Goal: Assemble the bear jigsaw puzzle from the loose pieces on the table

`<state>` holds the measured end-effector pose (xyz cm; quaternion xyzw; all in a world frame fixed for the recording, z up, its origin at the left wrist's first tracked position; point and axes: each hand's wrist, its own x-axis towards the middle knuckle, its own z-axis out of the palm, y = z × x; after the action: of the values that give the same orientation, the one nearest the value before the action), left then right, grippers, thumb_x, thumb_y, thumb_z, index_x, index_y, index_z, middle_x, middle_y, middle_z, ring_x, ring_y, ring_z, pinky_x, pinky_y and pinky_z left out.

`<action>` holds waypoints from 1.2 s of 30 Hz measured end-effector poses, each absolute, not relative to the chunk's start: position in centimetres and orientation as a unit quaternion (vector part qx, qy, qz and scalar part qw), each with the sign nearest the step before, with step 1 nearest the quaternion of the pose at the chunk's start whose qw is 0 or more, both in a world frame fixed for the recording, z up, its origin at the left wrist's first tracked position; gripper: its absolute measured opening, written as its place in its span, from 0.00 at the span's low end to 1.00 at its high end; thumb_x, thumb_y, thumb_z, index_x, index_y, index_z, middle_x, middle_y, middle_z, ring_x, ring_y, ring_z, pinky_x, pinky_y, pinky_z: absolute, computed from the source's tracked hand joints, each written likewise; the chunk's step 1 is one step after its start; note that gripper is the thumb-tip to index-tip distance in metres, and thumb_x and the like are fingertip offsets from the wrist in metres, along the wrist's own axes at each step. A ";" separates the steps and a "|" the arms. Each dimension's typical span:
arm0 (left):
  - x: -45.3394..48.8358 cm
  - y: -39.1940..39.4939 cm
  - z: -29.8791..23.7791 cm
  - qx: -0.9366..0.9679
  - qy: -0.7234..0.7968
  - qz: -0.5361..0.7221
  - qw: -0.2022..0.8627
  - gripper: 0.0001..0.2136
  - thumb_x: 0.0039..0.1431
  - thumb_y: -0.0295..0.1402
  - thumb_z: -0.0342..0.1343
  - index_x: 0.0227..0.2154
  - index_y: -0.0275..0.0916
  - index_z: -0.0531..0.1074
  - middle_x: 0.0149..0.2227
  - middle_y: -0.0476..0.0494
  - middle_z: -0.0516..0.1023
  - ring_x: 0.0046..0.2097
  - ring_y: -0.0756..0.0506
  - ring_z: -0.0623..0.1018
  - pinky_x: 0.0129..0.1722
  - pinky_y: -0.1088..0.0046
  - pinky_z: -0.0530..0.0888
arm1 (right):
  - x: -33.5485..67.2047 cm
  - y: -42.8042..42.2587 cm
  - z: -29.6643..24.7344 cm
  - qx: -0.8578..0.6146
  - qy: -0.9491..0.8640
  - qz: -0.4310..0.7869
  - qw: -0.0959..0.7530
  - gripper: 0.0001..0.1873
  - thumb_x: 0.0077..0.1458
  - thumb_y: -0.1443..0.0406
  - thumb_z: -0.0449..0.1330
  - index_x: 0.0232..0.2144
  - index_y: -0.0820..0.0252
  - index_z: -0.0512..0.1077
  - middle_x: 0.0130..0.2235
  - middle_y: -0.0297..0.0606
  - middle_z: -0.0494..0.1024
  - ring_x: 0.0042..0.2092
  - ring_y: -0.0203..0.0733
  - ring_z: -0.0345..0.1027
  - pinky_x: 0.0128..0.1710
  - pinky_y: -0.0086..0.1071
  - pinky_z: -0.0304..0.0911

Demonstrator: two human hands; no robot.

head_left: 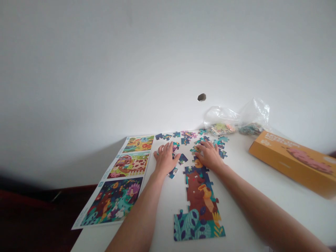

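A partly joined jigsaw puzzle (198, 203) with a brown bear lies flat on the white table, below and between my hands. My left hand (166, 159), fingers spread, rests over loose pieces to the left of the puzzle's top; a dark blue puzzle piece (183, 159) lies just right of its thumb. My right hand (210, 154) lies over the top right of the puzzle, fingers stretched toward a cluster of loose pieces, partly covering them. Neither hand visibly grips a piece. Several more pieces, including a purple group (189, 134), are scattered beyond my hands.
A sheet with three printed pictures (126, 166) lies at the left table edge. Two clear plastic bags of pieces (222, 128) stand against the white wall, which has a hole (201, 97). An orange puzzle box (291, 164) lies on the right.
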<state>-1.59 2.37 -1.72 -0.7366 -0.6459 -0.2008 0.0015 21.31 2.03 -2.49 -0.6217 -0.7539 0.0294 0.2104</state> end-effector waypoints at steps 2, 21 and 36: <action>-1.7 2.5 -1.9 -0.733 -0.652 -0.195 -0.009 0.28 0.61 0.45 0.54 0.62 0.46 0.61 0.59 0.37 0.69 0.61 0.31 0.62 0.57 0.44 0.58 | 21.3 2.0 -2.4 -0.623 -0.754 0.030 0.207 0.18 0.61 0.54 0.57 0.51 0.49 0.73 0.57 0.43 0.69 0.61 0.58 0.55 0.60 0.63 0.44; -1.9 2.9 -2.3 -0.722 -0.638 -0.267 -0.007 0.06 0.56 0.37 0.61 0.36 0.45 0.76 0.51 0.48 0.78 0.57 0.35 0.66 0.53 0.55 0.62 | 21.2 1.9 -2.4 -0.627 -0.749 0.028 0.210 0.18 0.61 0.54 0.57 0.50 0.49 0.73 0.58 0.42 0.69 0.60 0.57 0.56 0.59 0.64 0.43; -2.1 3.5 -1.9 -0.687 -0.611 -0.392 -0.051 0.16 0.57 0.32 0.58 0.48 0.41 0.76 0.40 0.43 0.73 0.42 0.44 0.75 0.48 0.66 0.71 | 21.2 1.8 -2.1 -0.621 -0.748 0.034 0.230 0.16 0.61 0.55 0.57 0.49 0.50 0.75 0.57 0.42 0.70 0.60 0.57 0.56 0.60 0.62 0.41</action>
<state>-2.06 3.47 -1.94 -0.6865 -0.6106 -0.3916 -0.0505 21.19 1.78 -2.12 -0.6213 -0.7483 0.0335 0.2301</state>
